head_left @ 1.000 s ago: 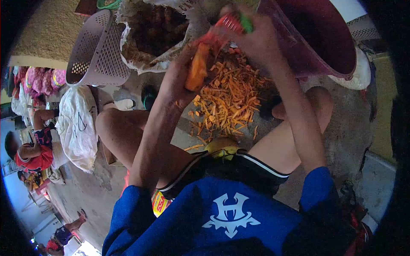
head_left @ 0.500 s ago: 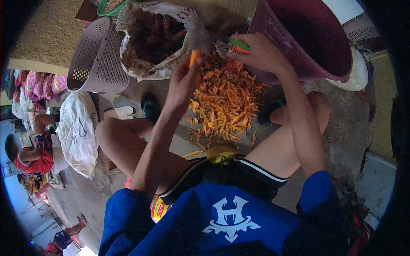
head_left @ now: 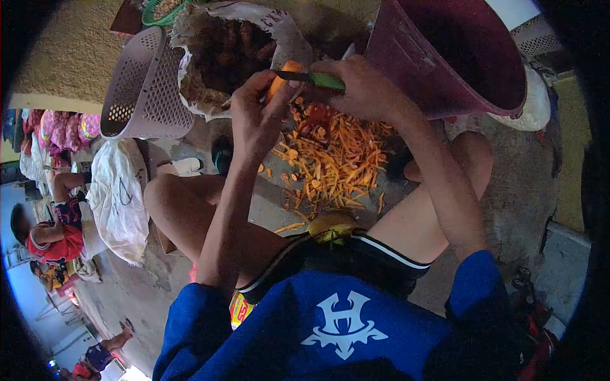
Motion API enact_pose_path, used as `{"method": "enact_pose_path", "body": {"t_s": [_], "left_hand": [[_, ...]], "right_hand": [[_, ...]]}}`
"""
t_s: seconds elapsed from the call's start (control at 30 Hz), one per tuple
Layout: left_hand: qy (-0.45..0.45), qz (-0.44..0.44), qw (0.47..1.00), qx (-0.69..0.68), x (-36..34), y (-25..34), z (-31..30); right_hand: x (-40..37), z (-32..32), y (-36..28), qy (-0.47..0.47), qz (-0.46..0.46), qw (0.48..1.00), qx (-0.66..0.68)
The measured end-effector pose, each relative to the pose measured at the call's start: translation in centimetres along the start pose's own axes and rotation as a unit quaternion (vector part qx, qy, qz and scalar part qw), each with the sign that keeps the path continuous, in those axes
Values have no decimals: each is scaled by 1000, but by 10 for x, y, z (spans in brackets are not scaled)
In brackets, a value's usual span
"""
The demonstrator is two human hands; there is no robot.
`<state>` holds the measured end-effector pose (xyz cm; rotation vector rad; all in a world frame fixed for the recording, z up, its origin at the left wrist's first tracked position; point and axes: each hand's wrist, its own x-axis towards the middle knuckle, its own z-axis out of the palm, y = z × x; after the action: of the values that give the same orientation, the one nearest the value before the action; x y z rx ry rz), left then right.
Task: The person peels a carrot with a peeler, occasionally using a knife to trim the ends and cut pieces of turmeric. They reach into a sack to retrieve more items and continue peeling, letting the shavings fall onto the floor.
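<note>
My left hand (head_left: 255, 117) grips a carrot (head_left: 289, 71), held up over the floor in front of me. My right hand (head_left: 365, 89) is closed around a green-handled knife (head_left: 327, 80). Its dark blade points left and lies across the carrot, close to my left fingers. Below both hands, a heap of orange peelings and cut pieces (head_left: 337, 165) covers the floor between my feet. Something red (head_left: 316, 114) sits in the upper part of the heap, partly hidden under my right hand.
An open white sack (head_left: 286, 28) of dark, rough pieces stands ahead on the left, beside a perforated plastic basket (head_left: 136, 89). A large maroon tub (head_left: 416, 63) is at the right. A full white sack (head_left: 119, 203) and a person in red (head_left: 51, 244) are further left.
My right hand has moved left toward the carrot, and the knife blade now lies across it. The carrot has tilted and risen slightly in my left hand.
</note>
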<state>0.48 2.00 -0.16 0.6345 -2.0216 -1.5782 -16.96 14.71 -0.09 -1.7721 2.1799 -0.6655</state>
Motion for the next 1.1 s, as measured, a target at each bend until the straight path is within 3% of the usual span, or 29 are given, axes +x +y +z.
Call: {"method": "enact_pose_path", "body": {"t_s": [0.03, 0.17, 0.23, 0.27, 0.33, 0.43, 0.5, 0.53, 0.6, 0.63, 0.7, 0.73, 0.8, 0.83, 0.9, 0.93, 1.0, 1.03, 1.1], "left_hand": [[-1, 0, 1000, 1, 0, -1, 0], [-14, 4, 1000, -12, -1, 3, -3], [-20, -16, 1000, -12, -3, 6, -5], [-45, 16, 998, -39, -4, 6, -7], [-72, 54, 994, -66, 2, 7, -10], [-39, 65, 997, 4, 6, -1, -18], [19, -51, 997, -62, 12, -12, -24], [18, -51, 997, -61, 15, -21, -28], [49, -123, 950, -283, 19, -33, -32], [51, -123, 950, -283, 19, -33, -34], [-10, -217, 867, -448, 17, -16, -34], [-8, -217, 868, -447, 18, -18, -33], [-125, -182, 873, -435, 20, -14, -27], [-127, -183, 872, -436, 16, -12, -25], [-54, -200, 967, -146, 1, 25, -12], [-56, -201, 967, -145, -2, 25, -5], [-30, -69, 992, -96, -6, 21, 6], [-32, -70, 992, -97, -4, 15, 7], [-60, 9, 997, -54, 1, 6, 6]], "right_hand": [[1, 7, 7, 46, -19, 999, -1], [-2, -3, 0, 51, -49, 995, 65], [5, 6, 24, -62, 60, 995, 51], [8, 11, 45, -61, 62, 995, 53], [15, 12, 84, -177, 224, 957, 44], [3, -16, 62, -105, 173, 979, 30], [-5, -12, 68, -78, 140, 987, 1], [-9, -9, 71, -49, 108, 992, -30], [-13, -17, 54, -29, 102, 994, -23], [-13, -21, 42, -9, 96, 995, -16], [-12, -24, 28, 3, 69, 998, -4], [-12, -23, 23, 14, 48, 999, 10], [-7, -22, 12, 0, 36, 999, 26], [-6, -21, 8, -16, 26, 999, 41], [-4, -17, 5, -10, 18, 999, 42], [-3, -15, 4, -5, 8, 999, 43], [-2, -12, 5, -9, -3, 999, 50], [-1, -11, 5, -14, -17, 998, 55], [-2, -10, 2, -17, -9, 998, 68]]}}
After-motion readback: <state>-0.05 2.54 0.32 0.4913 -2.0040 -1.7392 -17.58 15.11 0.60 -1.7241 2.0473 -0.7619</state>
